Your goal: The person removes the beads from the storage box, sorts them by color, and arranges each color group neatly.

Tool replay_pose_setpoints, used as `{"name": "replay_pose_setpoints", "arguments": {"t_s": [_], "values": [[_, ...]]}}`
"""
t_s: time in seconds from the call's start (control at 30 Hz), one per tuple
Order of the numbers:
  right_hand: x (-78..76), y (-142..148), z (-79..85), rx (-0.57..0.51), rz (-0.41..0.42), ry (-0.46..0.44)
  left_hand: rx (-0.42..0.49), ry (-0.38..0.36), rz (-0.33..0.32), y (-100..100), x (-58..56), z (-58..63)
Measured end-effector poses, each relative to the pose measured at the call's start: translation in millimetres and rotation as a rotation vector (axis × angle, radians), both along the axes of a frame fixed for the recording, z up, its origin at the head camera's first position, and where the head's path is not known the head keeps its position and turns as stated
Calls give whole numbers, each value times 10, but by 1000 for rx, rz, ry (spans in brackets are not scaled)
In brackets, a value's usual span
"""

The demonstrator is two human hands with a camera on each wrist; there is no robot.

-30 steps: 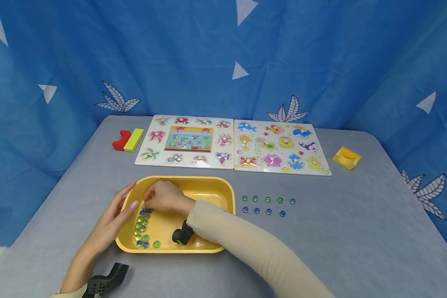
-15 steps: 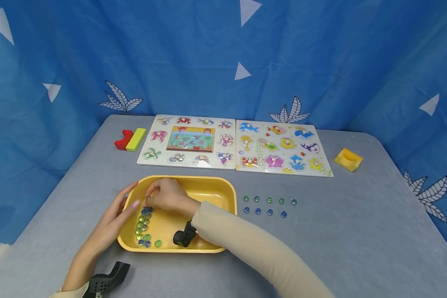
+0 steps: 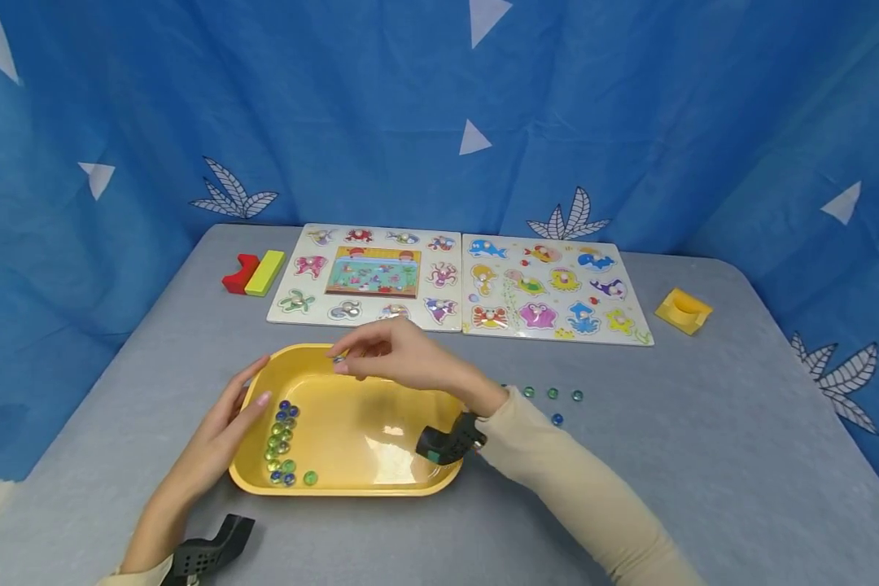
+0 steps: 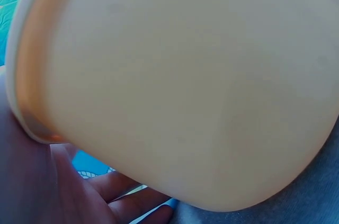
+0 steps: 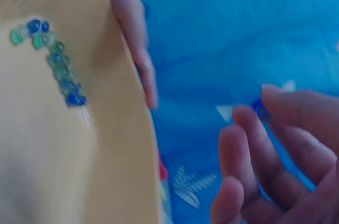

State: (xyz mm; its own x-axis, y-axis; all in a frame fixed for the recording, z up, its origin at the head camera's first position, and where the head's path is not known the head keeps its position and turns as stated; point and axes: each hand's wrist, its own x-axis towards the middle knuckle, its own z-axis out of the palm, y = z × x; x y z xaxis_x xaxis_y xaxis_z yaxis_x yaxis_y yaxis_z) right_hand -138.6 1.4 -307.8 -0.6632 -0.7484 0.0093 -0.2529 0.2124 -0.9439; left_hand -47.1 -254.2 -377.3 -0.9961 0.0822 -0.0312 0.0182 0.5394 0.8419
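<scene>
My left hand (image 3: 218, 431) grips the left end of a yellow plastic tray (image 3: 352, 492), its thumb over the rim and its fingers along the outside wall. Above the tray's far side, my right hand (image 3: 413, 358) pinches a blue glass marble (image 5: 258, 106) between thumb and fingertips. Inside the tray, green and blue glass marbles (image 3: 274, 442) lie in a line along the left wall, with a lone green marble (image 3: 311, 478) near the front. To the tray's right, green marbles (image 3: 553, 393) and a blue marble (image 3: 557, 419) lie on the table; my right wrist hides others there.
Two sea-animal peg puzzle boards (image 3: 439, 325) lie side by side behind the tray. At the back left are a red block (image 3: 238, 275) and a lime-yellow block (image 3: 265, 273). A yellow arch block (image 3: 684, 311) sits at the right. A blue curtain (image 3: 381, 114) closes off the back.
My right hand has risen from the marbles at the tray's left wall and moved right and back, carrying a blue marble. My left hand stays on the tray.
</scene>
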Motion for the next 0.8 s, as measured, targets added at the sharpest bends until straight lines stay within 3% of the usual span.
{"name": "replay_pose_setpoints", "arguments": {"t_s": [0.1, 0.2, 0.43, 0.63, 0.8], "values": [[3, 374, 23, -47, -13, 9, 3, 14, 0, -2, -1, -1], [38, 773, -24, -41, -83, 9, 4, 11, -3, -7, -3, 7], [199, 1579, -309, 114, -280, 42, -23, 6, 6, -18, -13, 3], [386, 2085, -573, 217, -375, 126, -18, 8, 3, -7, -11, -15], [541, 2344, -730, 294, -493, 146, -5, 4, 5, 7, 9, -8]]}}
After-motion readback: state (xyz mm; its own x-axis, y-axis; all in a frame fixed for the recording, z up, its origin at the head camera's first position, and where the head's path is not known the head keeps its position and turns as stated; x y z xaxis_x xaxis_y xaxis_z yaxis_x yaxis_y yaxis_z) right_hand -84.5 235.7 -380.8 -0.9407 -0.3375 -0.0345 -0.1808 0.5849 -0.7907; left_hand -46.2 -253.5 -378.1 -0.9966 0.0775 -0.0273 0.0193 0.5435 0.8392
